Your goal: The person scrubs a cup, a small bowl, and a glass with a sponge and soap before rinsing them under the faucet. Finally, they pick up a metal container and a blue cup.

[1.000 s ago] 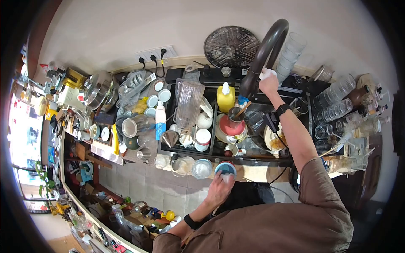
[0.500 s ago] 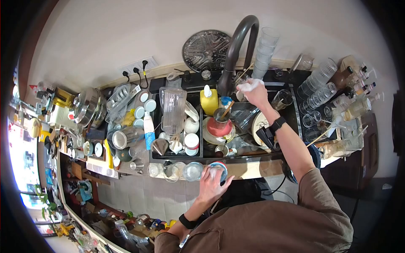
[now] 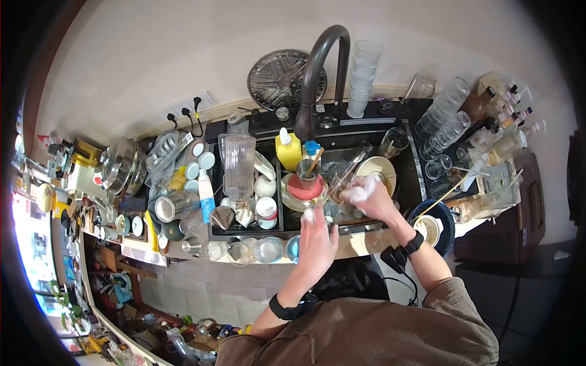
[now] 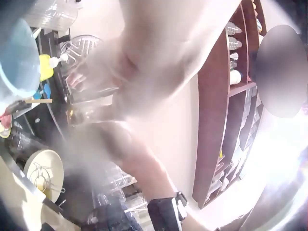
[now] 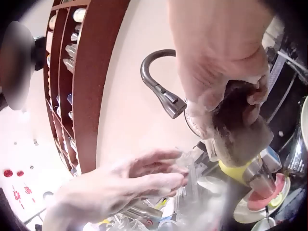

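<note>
My right hand, with white foam on its fingers, is over the front of the sink's right basin. In the right wrist view its fingers curl round a brownish, see-through glass. My left hand is at the counter's front edge, foam on a fingertip, its fingers extended and holding nothing. Beside it stands a blue cup, partly hidden by the hand. Under and behind the hands, the basin holds a pink bowl with a metal cup in it, and a cream bowl.
A dark faucet arches over the sink, with a yellow soap bottle beside it. Several glass jars line the front edge. Stacked glasses stand behind the basin, more on the right. A dark blue bucket is at front right.
My right hand has come from beside the faucet down to the front of the basin, now with a glass in it. The left hand has let go of the blue cup and risen toward the sink.
</note>
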{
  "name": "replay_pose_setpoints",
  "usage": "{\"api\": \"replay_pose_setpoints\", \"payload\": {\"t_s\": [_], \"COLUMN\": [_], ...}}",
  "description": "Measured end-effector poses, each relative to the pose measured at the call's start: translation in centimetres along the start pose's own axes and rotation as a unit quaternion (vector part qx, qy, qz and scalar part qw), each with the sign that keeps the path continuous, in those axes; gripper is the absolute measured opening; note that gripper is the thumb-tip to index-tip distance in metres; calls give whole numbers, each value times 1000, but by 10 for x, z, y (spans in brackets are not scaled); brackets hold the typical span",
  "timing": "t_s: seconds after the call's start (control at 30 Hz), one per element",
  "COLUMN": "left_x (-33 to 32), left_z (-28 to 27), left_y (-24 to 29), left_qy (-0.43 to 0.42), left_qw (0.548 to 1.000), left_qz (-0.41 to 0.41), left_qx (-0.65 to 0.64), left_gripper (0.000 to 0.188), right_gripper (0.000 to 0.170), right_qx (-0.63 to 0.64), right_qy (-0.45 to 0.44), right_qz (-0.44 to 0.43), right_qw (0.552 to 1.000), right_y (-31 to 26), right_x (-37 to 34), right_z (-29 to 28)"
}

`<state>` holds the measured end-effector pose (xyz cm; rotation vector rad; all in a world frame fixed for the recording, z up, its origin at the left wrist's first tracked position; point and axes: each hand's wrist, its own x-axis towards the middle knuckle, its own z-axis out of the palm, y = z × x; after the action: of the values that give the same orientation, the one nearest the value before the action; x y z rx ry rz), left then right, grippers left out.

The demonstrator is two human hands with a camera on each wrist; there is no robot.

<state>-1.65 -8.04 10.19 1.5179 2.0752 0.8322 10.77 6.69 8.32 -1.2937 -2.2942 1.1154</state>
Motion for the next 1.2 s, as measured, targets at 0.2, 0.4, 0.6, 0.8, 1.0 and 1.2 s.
{"api": "replay_pose_setpoints", "payload": {"t_s": [0.2,0.4,0.6,0.8,1.0,1.2], "left_x": [10,19,30,40,51,58], "left_z": [49,69,54,58,54,55], "left_y": [-2,-8,3,-7,-19,-36], "left_qy": [-27,-55,-136,-126,-147,-174], "left_qw": [990,953,936,949,924,902], "left_qz": [23,70,31,-48,-47,-78], "left_qx": [-136,-289,-323,-285,-350,-388], "left_gripper": [61,82,74,69,65,64], "right_gripper": [12,15,26,37,36,36], "right_qx": [-122,69,469,379,396,380], "right_qy": [16,-90,-162,-208,-198,-227], "right_qz": [-104,-109,16,126,147,126], "right_qw": [987,988,868,893,884,888], "right_y": [11,31,54,60,50,50], "right_x": [-47,-58,-61,-44,-36,-20], "right_z": [-15,-39,-28,-17,-18,-22]}}
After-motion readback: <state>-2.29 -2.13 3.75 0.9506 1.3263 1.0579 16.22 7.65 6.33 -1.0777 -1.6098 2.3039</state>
